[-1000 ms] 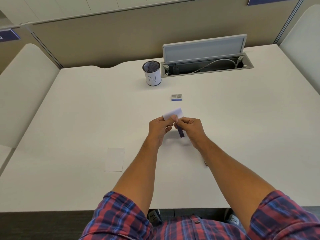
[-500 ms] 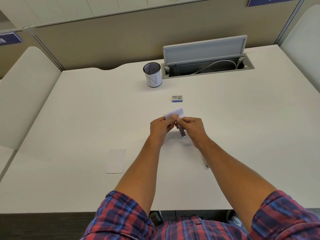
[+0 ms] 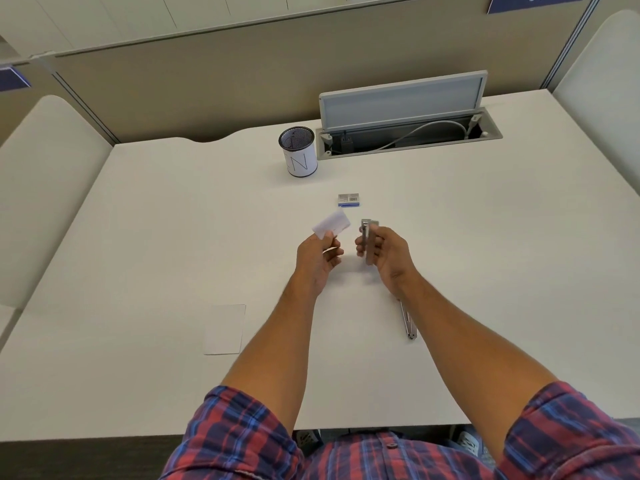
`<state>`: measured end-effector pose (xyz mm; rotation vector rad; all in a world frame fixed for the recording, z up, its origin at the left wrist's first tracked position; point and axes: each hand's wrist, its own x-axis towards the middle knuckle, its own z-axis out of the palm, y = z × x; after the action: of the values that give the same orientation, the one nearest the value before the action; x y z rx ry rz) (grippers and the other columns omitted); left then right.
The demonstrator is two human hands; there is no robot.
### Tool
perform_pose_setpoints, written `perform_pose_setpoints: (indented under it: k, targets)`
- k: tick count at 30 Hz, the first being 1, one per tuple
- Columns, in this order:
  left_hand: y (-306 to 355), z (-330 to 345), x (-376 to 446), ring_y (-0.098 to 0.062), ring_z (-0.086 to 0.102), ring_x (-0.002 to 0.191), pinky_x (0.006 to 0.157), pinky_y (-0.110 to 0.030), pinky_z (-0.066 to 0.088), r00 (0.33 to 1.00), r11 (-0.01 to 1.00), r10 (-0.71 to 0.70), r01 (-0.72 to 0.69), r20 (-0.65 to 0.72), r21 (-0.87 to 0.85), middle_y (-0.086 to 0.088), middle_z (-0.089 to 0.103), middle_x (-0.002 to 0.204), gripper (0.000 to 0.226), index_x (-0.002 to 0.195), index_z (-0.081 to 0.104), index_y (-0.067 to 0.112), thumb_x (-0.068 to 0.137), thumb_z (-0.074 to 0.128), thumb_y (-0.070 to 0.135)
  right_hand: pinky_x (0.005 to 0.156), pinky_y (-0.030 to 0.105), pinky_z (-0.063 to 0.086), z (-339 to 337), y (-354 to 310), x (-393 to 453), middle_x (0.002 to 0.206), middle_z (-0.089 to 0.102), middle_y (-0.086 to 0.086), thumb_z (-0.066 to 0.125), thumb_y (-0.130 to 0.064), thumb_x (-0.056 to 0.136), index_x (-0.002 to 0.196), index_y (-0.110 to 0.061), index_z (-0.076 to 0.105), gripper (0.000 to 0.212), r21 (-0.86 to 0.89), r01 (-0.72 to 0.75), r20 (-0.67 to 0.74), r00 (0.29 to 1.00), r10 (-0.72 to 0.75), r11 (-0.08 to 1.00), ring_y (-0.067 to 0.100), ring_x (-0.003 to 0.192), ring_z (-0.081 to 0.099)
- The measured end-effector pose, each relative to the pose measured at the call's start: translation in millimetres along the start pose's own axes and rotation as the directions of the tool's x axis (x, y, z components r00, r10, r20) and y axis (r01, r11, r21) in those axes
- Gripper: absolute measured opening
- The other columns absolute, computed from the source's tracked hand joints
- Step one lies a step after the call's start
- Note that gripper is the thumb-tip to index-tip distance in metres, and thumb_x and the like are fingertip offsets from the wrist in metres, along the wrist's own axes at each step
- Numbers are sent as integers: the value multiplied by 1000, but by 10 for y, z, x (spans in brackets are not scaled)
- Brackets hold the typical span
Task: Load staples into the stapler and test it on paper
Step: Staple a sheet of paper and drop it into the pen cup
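Note:
My left hand (image 3: 317,258) pinches a small white slip of paper (image 3: 331,226) above the middle of the white desk (image 3: 156,237). My right hand (image 3: 386,256) grips a small grey metal stapler (image 3: 369,239), held upright a short gap to the right of the paper. The two are apart. A small staple box (image 3: 348,199) with a blue edge lies just beyond the hands. The blur hides whether a staple sits in the paper.
A mesh pen cup (image 3: 298,151) stands at the back beside an open cable tray (image 3: 408,133) with a raised lid. A white card (image 3: 225,329) lies front left. A thin metal tool (image 3: 408,322) lies under my right forearm.
The hands were together with the stapler on the paper. Now they have parted: the right hand pulled the stapler away to the right, the left keeps the paper.

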<state>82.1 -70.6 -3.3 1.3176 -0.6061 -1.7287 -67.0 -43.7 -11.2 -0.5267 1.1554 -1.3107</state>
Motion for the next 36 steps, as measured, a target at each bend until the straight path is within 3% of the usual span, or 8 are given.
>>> perform_pose_setpoints:
  k: [3,7,16,19,23,28,32,36]
  targets:
    - [42,1,-34,-18,44,53,53,-28,33,986,987,-135,143,101,-74,-2,49,62,30,75,49,15,103,38,19,50,25,36,19,-30,41,64,49,-3,68,-39,79,89,-18,57,26,2,-25,6,1000,25,1000,14,50,44]
    - [23,44,-89,-17,39,51,47,-25,30,941,972,-211,231,263,-46,-1,41,62,28,71,44,19,95,31,16,46,23,25,14,-16,86,55,37,-5,82,-48,79,67,-26,60,34,-248,16,100,995,10,969,13,46,31]
    - [19,-31,-87,-20,47,58,48,-25,34,855,955,-270,296,442,11,-2,42,63,16,66,48,18,80,41,16,41,17,25,66,-98,180,62,59,4,83,-37,80,85,-20,75,19,-300,-28,203,975,92,954,12,43,34]
    - [70,-35,-74,-24,54,63,50,-26,37,881,967,-253,237,400,90,-7,49,69,24,77,59,12,89,38,13,40,17,26,78,-121,222,61,62,2,83,-29,82,77,-21,74,12,-264,-20,224,971,82,964,11,40,40]
    - [123,-58,29,-25,60,63,54,-30,36,987,991,-83,67,138,120,-15,60,82,29,104,63,3,99,35,8,41,18,22,47,-173,316,53,40,-5,85,-22,80,74,-20,72,14,-245,-44,187,978,91,969,11,41,25]
    - [200,-219,195,-21,64,65,55,-28,40,1000,1000,-15,15,-3,-16,-10,70,80,51,95,66,4,104,43,50,41,18,22,13,-226,396,50,32,-6,85,-21,78,65,-20,68,22,-255,-60,115,989,92,965,11,41,23]
    - [213,-252,274,-17,64,65,54,-24,46,992,988,127,-124,-24,87,-4,73,73,14,89,71,8,96,67,19,41,17,23,43,-228,448,50,31,-6,85,-24,80,60,-22,68,26,-257,-49,107,991,79,965,11,40,23]
    - [300,-219,344,-12,66,62,59,-25,53,981,980,182,-177,-61,90,-4,72,71,7,87,72,8,93,70,11,41,18,24,114,-223,516,52,38,-2,85,-30,80,66,-22,69,23,-252,-24,97,994,50,967,12,41,25]
